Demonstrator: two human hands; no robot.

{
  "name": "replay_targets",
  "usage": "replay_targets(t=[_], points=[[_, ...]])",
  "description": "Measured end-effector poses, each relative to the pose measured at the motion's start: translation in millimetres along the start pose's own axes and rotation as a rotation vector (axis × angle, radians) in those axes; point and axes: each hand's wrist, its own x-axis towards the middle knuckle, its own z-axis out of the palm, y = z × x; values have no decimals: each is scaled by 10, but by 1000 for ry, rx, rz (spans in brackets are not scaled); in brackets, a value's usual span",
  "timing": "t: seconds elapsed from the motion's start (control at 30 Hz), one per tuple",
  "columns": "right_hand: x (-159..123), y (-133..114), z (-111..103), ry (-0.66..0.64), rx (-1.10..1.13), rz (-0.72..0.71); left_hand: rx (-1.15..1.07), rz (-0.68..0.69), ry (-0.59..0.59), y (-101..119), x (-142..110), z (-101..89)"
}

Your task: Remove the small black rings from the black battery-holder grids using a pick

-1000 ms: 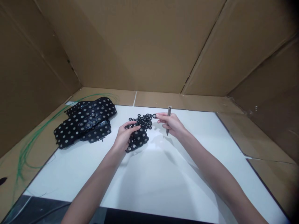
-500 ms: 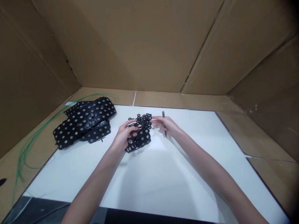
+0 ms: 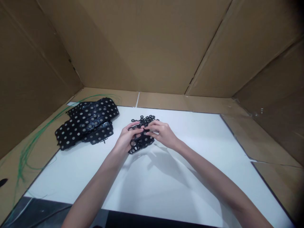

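Note:
My left hand [image 3: 127,136] is closed on the left side of a small black perforated piece [image 3: 147,141] with rows of round holes or pale dots, held tilted above the white board. My right hand [image 3: 162,132] has its thumb and fingertips pinched together over the middle of that piece, close to my left thumb. What sits in the pinch is too small to make out. Several small black rings [image 3: 147,118] cluster on the board just beyond the fingers, partly covered by the right hand. No pen shows in the right hand now.
A pile of black polka-dot pieces [image 3: 71,134] lies at the left on the white board [image 3: 201,142]. Thin green strands [image 3: 30,150] curl along the left edge. Cardboard walls [image 3: 142,47] enclose the back and both sides.
My right hand has moved left and inward from beside the rings onto the perforated piece, its fingers now pinched. The dark pen seen in it before is out of sight. The left hand stays put.

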Motion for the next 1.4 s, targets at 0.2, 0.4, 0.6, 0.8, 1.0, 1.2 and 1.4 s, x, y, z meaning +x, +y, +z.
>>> replay_targets(t=[0.2, 0.4, 0.6, 0.8, 1.0, 1.2, 1.4], points=[[-85, 20, 130, 55, -266, -184, -59, -20, 65, -31, -12, 32], [-106, 11, 155, 82, -262, -181, -82, 16, 37, -65, -13, 49], [-136, -49, 144, 162, -334, -255, -122, -16, 6, -84, -4, 40], [-179, -67, 146, 157, -366, -300, -166, -60, 43, -77, -14, 54], [-138, -108, 108, 201, -140, -165, -173, -31, 49, -13, -57, 89], [-36, -210, -124, 371, 313, 257, -87, 24, 54, 2, -33, 63], [41, -206, -330, 401, 442, 290, 6, 185, -20, -89, -5, 33]])
